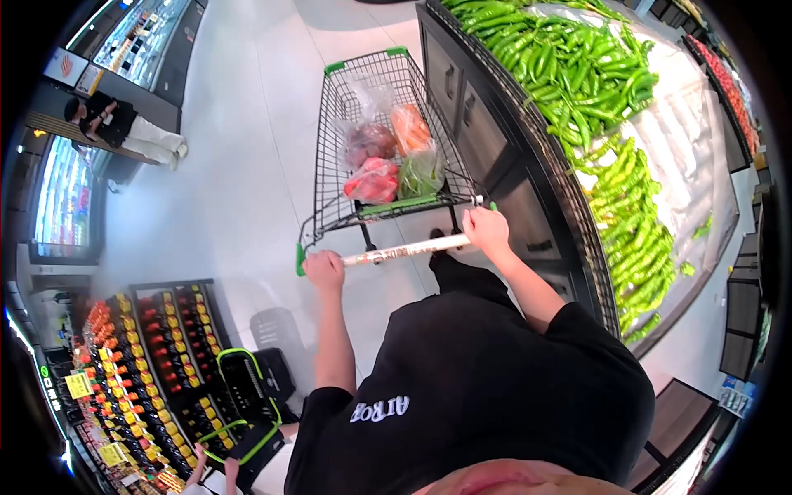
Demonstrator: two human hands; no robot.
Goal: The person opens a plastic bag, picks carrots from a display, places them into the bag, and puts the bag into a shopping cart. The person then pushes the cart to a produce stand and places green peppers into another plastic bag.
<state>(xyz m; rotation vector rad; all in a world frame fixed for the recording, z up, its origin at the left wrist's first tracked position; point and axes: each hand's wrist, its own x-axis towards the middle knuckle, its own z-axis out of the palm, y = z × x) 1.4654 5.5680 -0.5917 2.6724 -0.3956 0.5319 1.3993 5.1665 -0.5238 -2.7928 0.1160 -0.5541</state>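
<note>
Both of my hands are wrapped round the white handle (404,249) of a shopping cart (320,157). My left hand (323,271) grips near the handle's left end, beside a green corner piece. Toward the right end, my right hand (487,227) is closed on the same bar. In the wire basket lie several clear plastic bags: one with dark reddish produce (368,144), one with orange produce (411,129), one with pinkish-red produce (374,181) and one with green produce (421,173).
To the right, close along the cart, runs a produce stand (528,107) with long green peppers (569,66). A person (124,124) is at the far left. Lower left are a bottle display (157,363) and another person's hands (214,468) at a green-rimmed black cart (247,388). Pale floor (247,148) extends left of my cart.
</note>
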